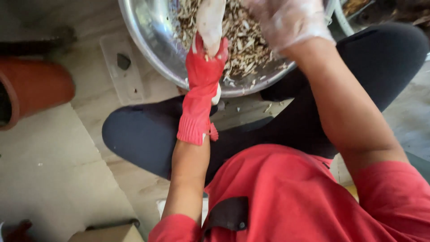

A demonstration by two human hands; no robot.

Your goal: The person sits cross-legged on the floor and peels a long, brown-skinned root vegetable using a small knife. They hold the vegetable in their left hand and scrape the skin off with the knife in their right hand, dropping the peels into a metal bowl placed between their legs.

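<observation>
- Right, top centre of the frame: the left hand (204, 67), in a red glove (197, 105), is wrapped around a pale root (210, 20), fingers closed on its lower end.
- Upper right, the right hand (286, 20) wears a clear glove; it sits over the bowl (148, 38), but its fingers run off the frame, so I cannot tell whether it grips anything.
- The root stands above the steel bowl, which is full of pale shavings (244, 45).
- Risk, as I judge it: the bowl rests near the knee (134, 132), so a hard push could tip it and spill shavings on the floor (58, 157).
- Some bits already lie by the rim, centre frame.
</observation>
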